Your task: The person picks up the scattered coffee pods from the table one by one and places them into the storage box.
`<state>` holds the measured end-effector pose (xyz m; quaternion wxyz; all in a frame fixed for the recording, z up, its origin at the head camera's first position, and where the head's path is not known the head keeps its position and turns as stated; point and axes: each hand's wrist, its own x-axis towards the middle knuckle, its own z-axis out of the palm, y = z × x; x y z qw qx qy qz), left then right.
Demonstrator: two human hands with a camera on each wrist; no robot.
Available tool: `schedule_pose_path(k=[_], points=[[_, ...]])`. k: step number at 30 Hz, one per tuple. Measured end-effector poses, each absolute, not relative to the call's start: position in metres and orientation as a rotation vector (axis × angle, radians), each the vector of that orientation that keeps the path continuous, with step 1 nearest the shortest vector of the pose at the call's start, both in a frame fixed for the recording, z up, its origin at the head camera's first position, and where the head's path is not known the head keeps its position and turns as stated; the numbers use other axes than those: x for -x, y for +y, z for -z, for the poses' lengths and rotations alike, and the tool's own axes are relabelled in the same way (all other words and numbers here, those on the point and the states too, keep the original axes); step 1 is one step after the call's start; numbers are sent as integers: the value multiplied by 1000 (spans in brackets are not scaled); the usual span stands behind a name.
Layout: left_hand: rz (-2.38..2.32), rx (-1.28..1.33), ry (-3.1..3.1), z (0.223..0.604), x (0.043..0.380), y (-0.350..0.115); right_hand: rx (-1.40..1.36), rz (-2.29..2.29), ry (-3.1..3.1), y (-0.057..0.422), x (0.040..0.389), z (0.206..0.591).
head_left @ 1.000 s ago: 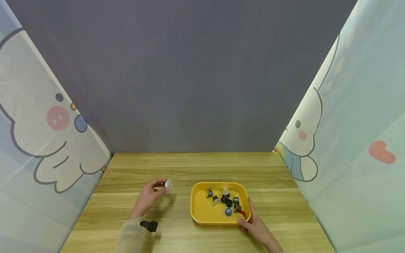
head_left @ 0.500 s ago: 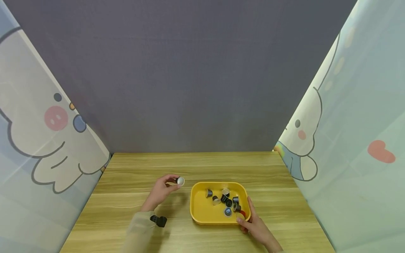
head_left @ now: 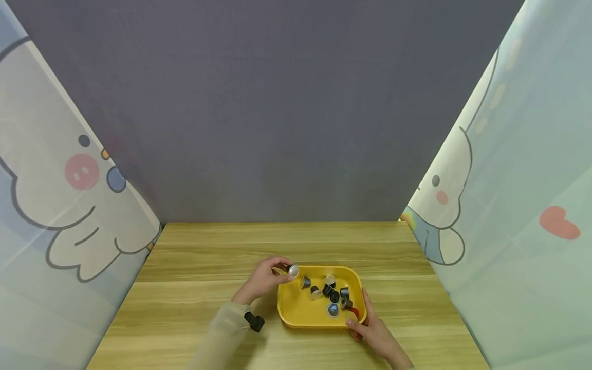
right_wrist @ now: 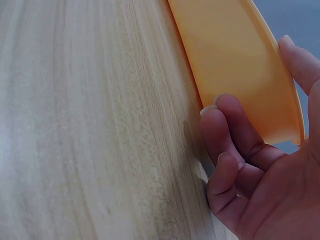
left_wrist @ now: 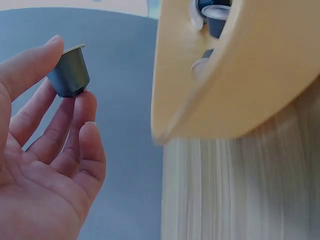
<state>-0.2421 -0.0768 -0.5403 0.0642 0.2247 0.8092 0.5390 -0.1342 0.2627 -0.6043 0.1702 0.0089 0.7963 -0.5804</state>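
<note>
My left hand [head_left: 264,280] pinches a dark coffee capsule [head_left: 293,271] between thumb and fingers, its pale lid facing the head camera. It is above the left back corner of a yellow tray [head_left: 295,311]. In the left wrist view the capsule [left_wrist: 70,75] shows a dark grey-green, tapered body. My right hand [head_left: 376,334] grips the tray's right front corner, thumb over the rim. Curled fingers [right_wrist: 235,120] lie against the tray's outer wall [right_wrist: 235,65] in the right wrist view. Several capsules [head_left: 334,297] lie loose in the tray, mostly toward its right side.
The tray stands on a wood-grain table [head_left: 199,257]. A grey cloth backdrop [head_left: 277,128] rises behind the table, with printed cartoon curtains [head_left: 518,282] at both sides. A black strap device [head_left: 254,321] sits on the left wrist.
My left hand has moved right with the pinched capsule, from the table left of the tray to over the tray's left rim. My right hand and the tray stay in place.
</note>
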Motion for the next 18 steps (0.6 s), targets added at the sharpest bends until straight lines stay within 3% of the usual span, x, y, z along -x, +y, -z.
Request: schedule_pose_path(k=[18], points=[[-1341,-854,2394,535,256,-16,-30,1666,2263,262,131,600]])
